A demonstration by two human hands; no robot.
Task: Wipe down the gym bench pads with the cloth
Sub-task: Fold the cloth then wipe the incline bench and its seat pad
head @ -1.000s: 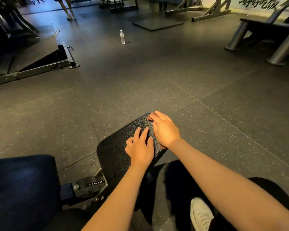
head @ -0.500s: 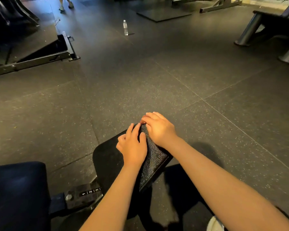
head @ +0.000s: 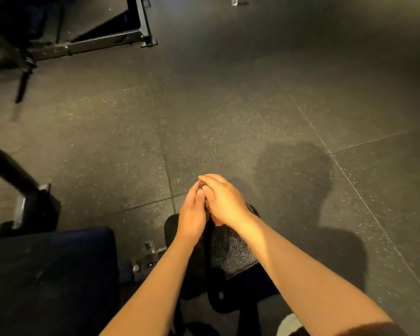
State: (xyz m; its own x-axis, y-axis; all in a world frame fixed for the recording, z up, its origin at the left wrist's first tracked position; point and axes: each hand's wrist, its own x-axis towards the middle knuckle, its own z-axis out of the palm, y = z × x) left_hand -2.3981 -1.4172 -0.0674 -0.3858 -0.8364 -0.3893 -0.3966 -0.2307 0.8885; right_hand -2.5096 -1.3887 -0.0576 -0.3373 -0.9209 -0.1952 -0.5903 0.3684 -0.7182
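A dark, grainy cloth (head: 230, 248) hangs down in front of me over the small black seat pad (head: 172, 226) of the bench. Both hands meet at its upper edge. My right hand (head: 224, 202) curls over the top of the cloth from the right. My left hand (head: 192, 214) holds the same edge from the left, fingers pointing up against the right hand's fingers. The cloth's top is hidden between the hands. The bench's larger dark-blue pad (head: 49, 275) lies at the lower left.
A numbered metal adjustment bracket (head: 146, 260) joins the two pads. A black machine frame (head: 102, 44) stands on the rubber floor at the upper left, and a thick black tube (head: 7, 166) slants in from the left. My white shoe (head: 289, 323) shows at the bottom.
The cloth lay flat on the small pad under both hands. The hands have since gathered it and lifted its edge. The view has tilted downward.
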